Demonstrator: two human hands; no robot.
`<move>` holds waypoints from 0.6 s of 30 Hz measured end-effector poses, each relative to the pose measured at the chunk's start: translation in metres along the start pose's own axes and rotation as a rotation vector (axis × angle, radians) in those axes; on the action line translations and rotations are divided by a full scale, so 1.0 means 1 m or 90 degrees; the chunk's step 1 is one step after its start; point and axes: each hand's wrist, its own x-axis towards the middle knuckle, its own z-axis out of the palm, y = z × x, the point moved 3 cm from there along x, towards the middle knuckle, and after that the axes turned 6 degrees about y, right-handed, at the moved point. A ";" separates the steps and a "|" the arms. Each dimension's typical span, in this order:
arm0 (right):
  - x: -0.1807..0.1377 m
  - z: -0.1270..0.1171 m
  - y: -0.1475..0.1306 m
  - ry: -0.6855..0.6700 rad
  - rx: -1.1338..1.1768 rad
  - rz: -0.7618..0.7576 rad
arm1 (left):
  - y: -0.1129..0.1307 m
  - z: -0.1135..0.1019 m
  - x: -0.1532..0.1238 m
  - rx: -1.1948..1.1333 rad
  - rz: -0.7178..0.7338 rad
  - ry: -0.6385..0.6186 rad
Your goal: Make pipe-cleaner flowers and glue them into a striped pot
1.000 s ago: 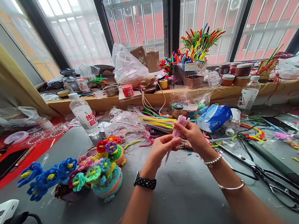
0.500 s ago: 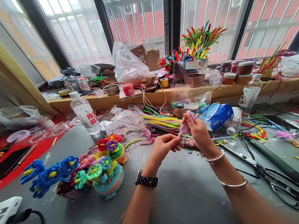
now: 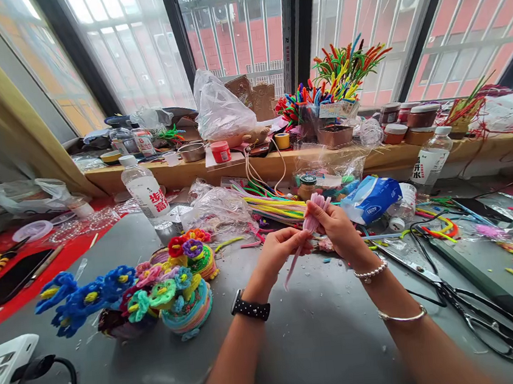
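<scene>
Between my two hands is a pale pink pipe-cleaner flower (image 3: 317, 210), its looped petals bunched at the top and a stem end hanging down to the left. My right hand (image 3: 336, 225) is closed around the petals. Lower down, my left hand (image 3: 284, 242) pinches the base where the stem comes out. Behind my hands lies a bundle of yellow and other coloured pipe cleaners (image 3: 276, 207). To the left stand finished fuzzy flowers: blue ones (image 3: 88, 297) and a small pot (image 3: 187, 312) wound in coloured stripes with flowers on top.
Large scissors (image 3: 450, 294) and a dark green bar (image 3: 481, 281) lie to the right. A blue tissue pack (image 3: 371, 198) is behind my right hand. Water bottles (image 3: 145, 194) stand at both sides. A white power adapter (image 3: 9, 367) with a black cable sits front left.
My hands have come closer together around the pink flower. The right hand has moved slightly left, and the stem end now shows hanging below my left fingers.
</scene>
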 end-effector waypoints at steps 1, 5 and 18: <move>0.000 0.000 -0.001 0.002 0.010 0.008 | 0.000 0.000 0.000 -0.009 -0.003 -0.004; -0.002 -0.001 -0.004 0.015 0.016 0.024 | -0.001 0.002 0.000 -0.030 -0.009 -0.006; -0.003 0.001 -0.009 0.026 0.046 0.041 | -0.003 0.008 -0.002 -0.123 -0.051 -0.054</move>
